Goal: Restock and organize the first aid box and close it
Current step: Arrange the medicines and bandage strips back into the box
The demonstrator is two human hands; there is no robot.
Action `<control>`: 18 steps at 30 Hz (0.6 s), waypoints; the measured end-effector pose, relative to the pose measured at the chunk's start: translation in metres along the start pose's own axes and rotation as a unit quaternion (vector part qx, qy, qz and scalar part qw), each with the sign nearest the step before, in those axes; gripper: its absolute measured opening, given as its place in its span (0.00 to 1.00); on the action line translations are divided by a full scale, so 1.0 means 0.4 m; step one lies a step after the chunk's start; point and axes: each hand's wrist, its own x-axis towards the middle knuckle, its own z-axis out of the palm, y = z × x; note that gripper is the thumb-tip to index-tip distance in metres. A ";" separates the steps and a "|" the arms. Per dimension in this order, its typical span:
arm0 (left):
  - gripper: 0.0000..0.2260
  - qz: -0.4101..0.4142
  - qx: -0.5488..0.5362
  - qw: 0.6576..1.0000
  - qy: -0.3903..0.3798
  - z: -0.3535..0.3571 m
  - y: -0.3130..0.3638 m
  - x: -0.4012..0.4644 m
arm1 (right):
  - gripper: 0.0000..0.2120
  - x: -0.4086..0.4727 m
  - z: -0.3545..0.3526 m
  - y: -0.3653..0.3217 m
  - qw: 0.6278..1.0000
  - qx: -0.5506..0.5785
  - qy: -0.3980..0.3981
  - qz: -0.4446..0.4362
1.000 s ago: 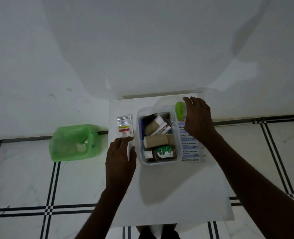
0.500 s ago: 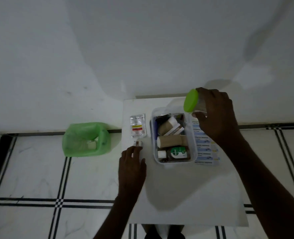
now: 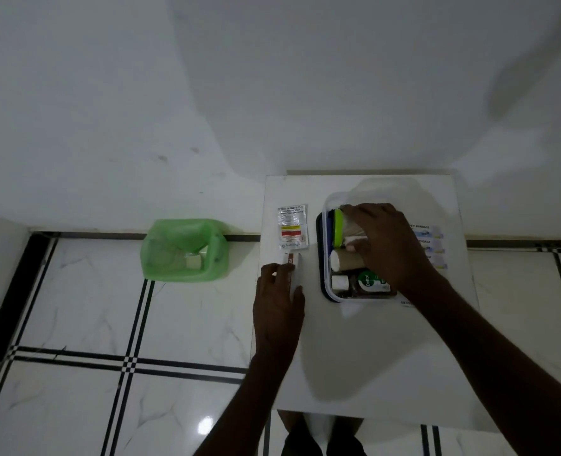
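Observation:
A clear plastic first aid box [image 3: 325, 258] sits open on the small white table [image 3: 354, 357]. My right hand [image 3: 384, 245] is inside the box, holding a clear jar with a green lid [image 3: 338, 227] on its side at the far end. Below it lie a tan bandage roll [image 3: 345, 260], a small white-capped bottle [image 3: 339, 282] and a Dettol bottle [image 3: 368, 281]. My left hand [image 3: 279, 301] rests on a small red-and-white carton [image 3: 293, 260] left of the box. A sachet [image 3: 293, 227] lies flat further back.
Bandage strips [image 3: 432, 245] lie on the table right of the box, partly hidden by my right arm. A green bin [image 3: 183, 248] lined with a bag stands on the tiled floor to the left. A white wall rises directly behind the table.
My right hand lifted the green-lidded jar from the table right of the box and lowered it into the box's far end. My left hand stayed by the small carton.

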 end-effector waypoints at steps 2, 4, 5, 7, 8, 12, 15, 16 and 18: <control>0.15 -0.017 -0.053 0.997 0.046 -0.031 0.020 -0.009 | 0.32 -0.003 -0.004 -0.006 1.000 -0.001 0.003 0.003; 0.13 -0.040 -0.109 0.989 0.095 -0.071 0.052 -0.012 | 0.32 -0.007 -0.014 -0.010 1.000 0.014 0.019 0.008; 0.13 -0.044 -0.134 0.983 0.114 -0.092 0.072 -0.013 | 0.31 -0.013 -0.020 -0.009 0.999 0.031 0.029 0.016; 0.12 -0.022 -0.168 0.976 0.138 -0.127 0.120 -0.011 | 0.26 -0.034 -0.041 -0.014 0.996 0.068 0.056 0.033; 0.11 -0.002 -0.180 0.973 0.144 -0.138 0.147 -0.009 | 0.22 -0.047 -0.052 -0.018 0.993 0.081 0.075 0.042; 0.11 0.069 -0.207 0.970 0.106 -0.127 0.244 -0.003 | 0.13 -0.088 -0.098 -0.053 0.952 0.249 0.093 0.150; 0.14 0.114 -0.187 0.975 0.020 -0.074 0.283 0.006 | 0.13 -0.097 -0.107 -0.042 0.894 0.383 0.068 0.224; 0.16 0.123 -0.180 0.976 -0.009 -0.058 0.284 0.011 | 0.14 -0.099 -0.108 -0.031 0.900 0.365 0.083 0.223; 0.16 0.147 -0.162 0.975 -0.043 -0.038 0.278 0.027 | 0.16 -0.103 -0.108 -0.003 0.916 0.319 0.110 0.219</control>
